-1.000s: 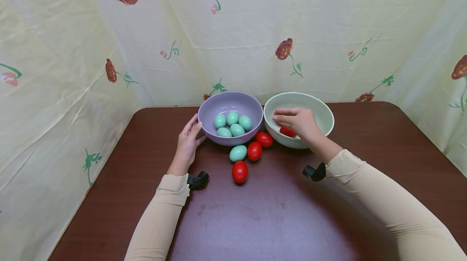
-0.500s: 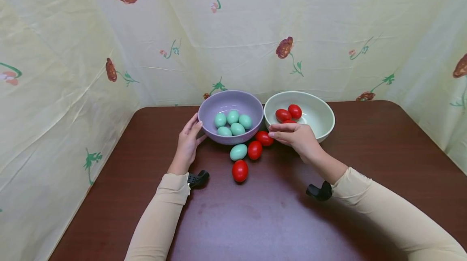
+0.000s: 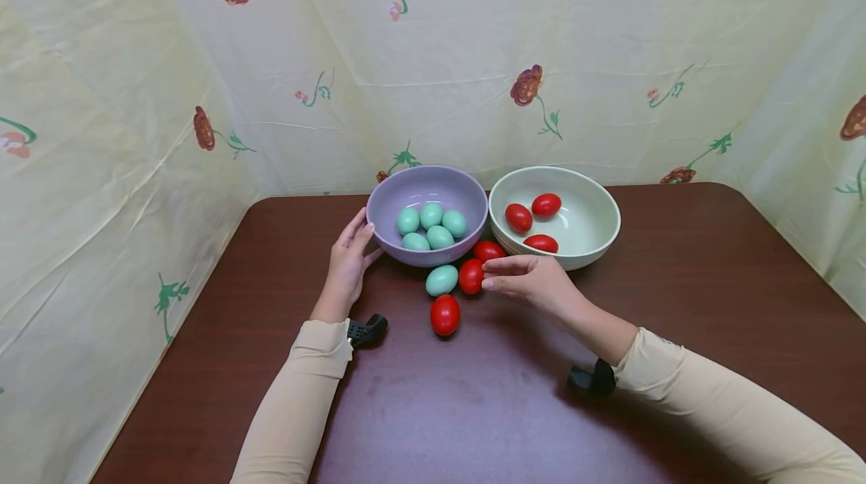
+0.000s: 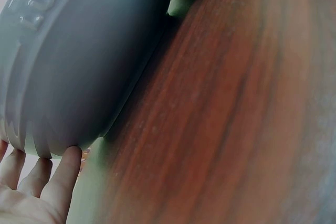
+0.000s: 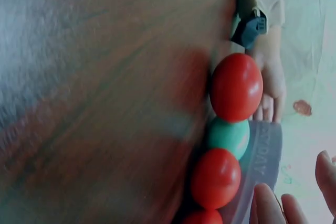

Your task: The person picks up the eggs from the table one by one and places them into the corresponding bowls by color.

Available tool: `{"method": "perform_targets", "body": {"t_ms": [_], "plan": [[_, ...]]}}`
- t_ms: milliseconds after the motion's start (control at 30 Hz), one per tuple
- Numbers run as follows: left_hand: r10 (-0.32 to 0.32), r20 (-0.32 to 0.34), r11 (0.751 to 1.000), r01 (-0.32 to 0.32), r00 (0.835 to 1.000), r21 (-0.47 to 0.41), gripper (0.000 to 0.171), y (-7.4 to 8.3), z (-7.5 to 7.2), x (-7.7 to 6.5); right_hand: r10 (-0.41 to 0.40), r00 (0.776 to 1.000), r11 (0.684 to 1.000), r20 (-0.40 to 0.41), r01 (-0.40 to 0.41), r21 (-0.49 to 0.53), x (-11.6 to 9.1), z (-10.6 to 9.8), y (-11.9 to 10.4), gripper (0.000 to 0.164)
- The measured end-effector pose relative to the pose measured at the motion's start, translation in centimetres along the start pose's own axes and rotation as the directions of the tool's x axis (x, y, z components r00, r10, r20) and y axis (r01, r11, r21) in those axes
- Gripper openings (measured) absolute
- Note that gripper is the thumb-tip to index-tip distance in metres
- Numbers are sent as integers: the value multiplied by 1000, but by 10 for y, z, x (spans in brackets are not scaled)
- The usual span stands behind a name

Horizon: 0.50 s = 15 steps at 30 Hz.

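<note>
My left hand [image 3: 347,262] rests its fingertips against the outer left side of the purple bowl [image 3: 392,195]; the left wrist view shows these fingers [image 4: 62,182] extended along the wall. Inside the bowl lie several mint-green eggs [image 3: 431,213]. My right hand [image 3: 531,285] hovers with thumb and fingers apart, fingertips right at a red egg [image 3: 470,276] on the table. Another red egg [image 3: 489,250] sits behind it, partly hidden. One mint-green egg [image 3: 442,280] and a nearer red egg [image 3: 445,315] lie to the left. The pale green bowl [image 3: 585,213] contains three red eggs [image 3: 546,204].
The two bowls stand side by side at the back of the dark wooden table [image 3: 433,409]. Behind and to the left hangs a floral curtain [image 3: 440,55]. Each wrist wears a black strap [image 3: 367,331].
My right hand has come out of the pale green bowl and moved left and toward me, to the loose red eggs. The red eggs in that bowl have shifted. My left hand stays put.
</note>
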<state>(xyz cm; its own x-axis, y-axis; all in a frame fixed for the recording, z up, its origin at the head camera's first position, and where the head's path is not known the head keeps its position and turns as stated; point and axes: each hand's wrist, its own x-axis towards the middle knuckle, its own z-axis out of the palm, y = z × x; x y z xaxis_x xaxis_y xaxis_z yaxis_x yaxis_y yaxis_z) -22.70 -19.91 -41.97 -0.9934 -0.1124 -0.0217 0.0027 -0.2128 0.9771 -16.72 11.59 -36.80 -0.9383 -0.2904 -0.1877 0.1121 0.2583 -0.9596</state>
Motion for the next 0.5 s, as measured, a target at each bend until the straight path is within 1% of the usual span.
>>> {"method": "perform_targets", "body": {"t_ms": [100,333,500], "plan": [[0,0,1000,0,1000,12,55,0,0,1,5,1000,1000,17,-5,16,-1,3,2,46],[-2,-8,1000,3,1000,12,54,0,-1,1,39,999,999,30,-39,-3,-5,18,10,44],[-1,-4,1000,1,1000,19,54,1,0,-1,51,997,999,54,-52,10,-7,29,16,47]]}}
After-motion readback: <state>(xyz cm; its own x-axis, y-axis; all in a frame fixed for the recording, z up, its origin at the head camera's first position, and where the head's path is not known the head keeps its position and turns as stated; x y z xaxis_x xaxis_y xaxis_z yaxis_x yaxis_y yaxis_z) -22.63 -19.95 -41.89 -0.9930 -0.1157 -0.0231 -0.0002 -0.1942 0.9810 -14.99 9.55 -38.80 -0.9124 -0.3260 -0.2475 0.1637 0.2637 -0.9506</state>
